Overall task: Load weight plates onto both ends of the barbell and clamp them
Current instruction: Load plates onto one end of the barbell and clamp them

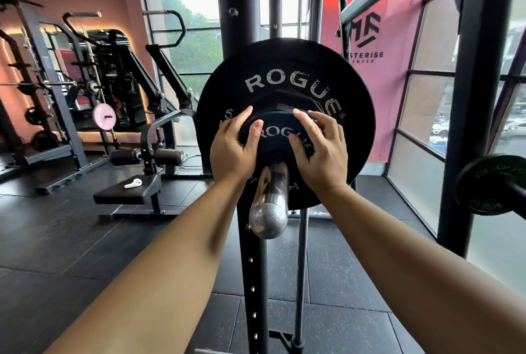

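Both hands, the left hand [233,151] and the right hand [321,154], hold a small black plate [277,131] by its rim, thumbs on its face. It sits on the chrome barbell sleeve [270,200], against a large black plate [284,69] marked ROGUE. A white earbud case [133,183] lies on a padded bench [125,193] to the left.

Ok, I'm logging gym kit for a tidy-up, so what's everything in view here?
large plate: one, black, on the barbell
small plate: one, dark, in front of the large plate
barbell sleeve: one, chrome, pointing toward the camera
rack upright: one, black, below the sleeve
bench pad: one, black, left
earbud case: one, white, on the bench pad
pink plate: one, pink, left background
side plate: one, black, right edge
banner: one, pink, right window
left hand: one, bare, holds the small plate's left rim
right hand: one, bare, holds its right rim
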